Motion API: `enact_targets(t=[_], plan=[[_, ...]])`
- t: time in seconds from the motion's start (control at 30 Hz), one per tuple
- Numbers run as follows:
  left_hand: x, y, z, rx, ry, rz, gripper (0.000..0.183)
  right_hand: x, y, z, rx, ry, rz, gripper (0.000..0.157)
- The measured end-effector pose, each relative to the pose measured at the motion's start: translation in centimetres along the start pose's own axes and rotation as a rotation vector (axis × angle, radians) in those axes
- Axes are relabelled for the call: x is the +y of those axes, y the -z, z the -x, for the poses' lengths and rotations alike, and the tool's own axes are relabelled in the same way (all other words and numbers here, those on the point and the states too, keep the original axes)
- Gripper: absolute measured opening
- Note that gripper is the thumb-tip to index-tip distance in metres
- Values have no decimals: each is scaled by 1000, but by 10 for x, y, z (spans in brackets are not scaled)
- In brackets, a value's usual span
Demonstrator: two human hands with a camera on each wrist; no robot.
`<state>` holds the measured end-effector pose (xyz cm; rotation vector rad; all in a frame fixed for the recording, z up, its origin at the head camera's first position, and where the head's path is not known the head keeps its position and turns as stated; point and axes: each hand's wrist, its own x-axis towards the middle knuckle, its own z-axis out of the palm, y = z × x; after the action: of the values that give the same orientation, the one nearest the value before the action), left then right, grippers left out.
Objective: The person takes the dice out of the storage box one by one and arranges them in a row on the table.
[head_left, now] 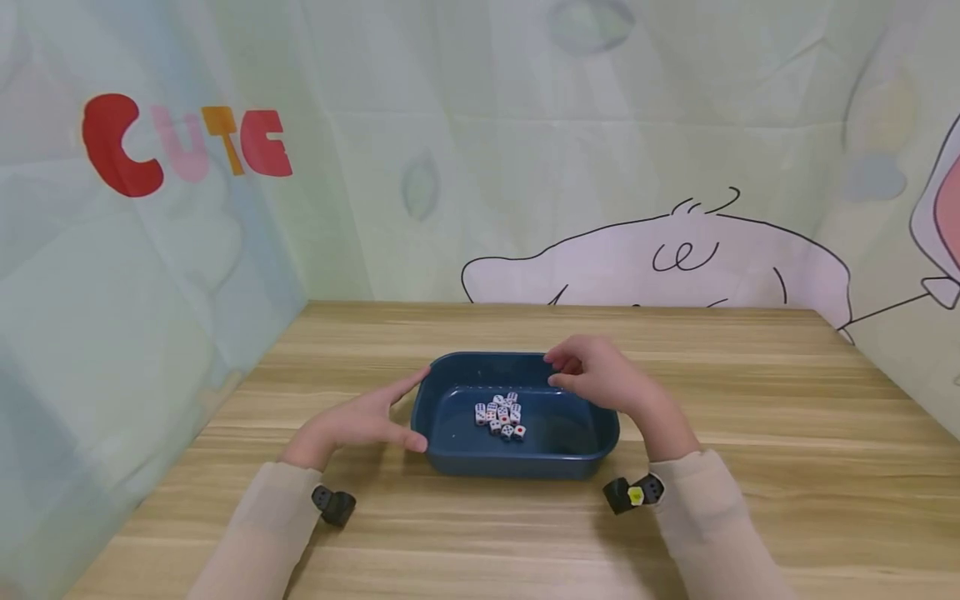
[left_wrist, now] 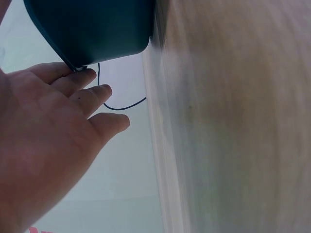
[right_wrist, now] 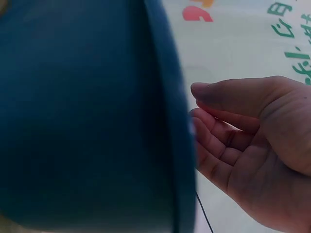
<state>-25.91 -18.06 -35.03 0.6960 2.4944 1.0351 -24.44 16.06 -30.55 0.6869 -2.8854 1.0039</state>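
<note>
A printed cloth backdrop [head_left: 382, 83] rises behind a wood-grain table [head_left: 787, 433]. The right hand [head_left: 603, 375] has its fingers loosely bent, thumb apart from fingertips, nothing visible between them; the left hand [head_left: 363, 421] has thumb and fingers spread wide at the near end of a blue tray [head_left: 517, 467], fingertips at its rim. A cluster of white dice [head_left: 503, 412] lies on the tray floor, leftward of the right fingertips and closer to the person, rightward of the left fingers. The tray's long axis runs from hand to hand; the right fingertips appear slightly nearer the dice, though their height is hard to judge. Tray walls hide the dice from both wrist views; overlap obscures their count.
</note>
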Motion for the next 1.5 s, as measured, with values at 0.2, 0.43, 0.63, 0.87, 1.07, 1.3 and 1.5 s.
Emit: enact_targets(t=[0.2, 0.43, 0.63, 0.87, 1.07, 1.3, 1.5], plan=[[-2, 1, 0, 0, -2, 11, 111, -4, -11, -4, -52, 15, -8, 28], [-2, 1, 0, 1, 4, 9, 112, -5, -25, -9, -115, -20, -11, 27], [-1, 1, 0, 0, 10, 5, 112, -2, -34, -12, -181, -12, -41, 27], [-2, 1, -1, -1, 7, 5, 111, 5, -43, -16, -242, -14, -93, 25], [-2, 1, -1, -1, -3, -3, 111, 6, -48, -16, -283, -28, -120, 22], [-2, 1, -1, 0, 8, -10, 112, 6, -51, -15, -310, -36, -110, 19], [-2, 1, -1, 2, 22, -19, 111, 8, -54, -16, -333, -41, -106, 16]])
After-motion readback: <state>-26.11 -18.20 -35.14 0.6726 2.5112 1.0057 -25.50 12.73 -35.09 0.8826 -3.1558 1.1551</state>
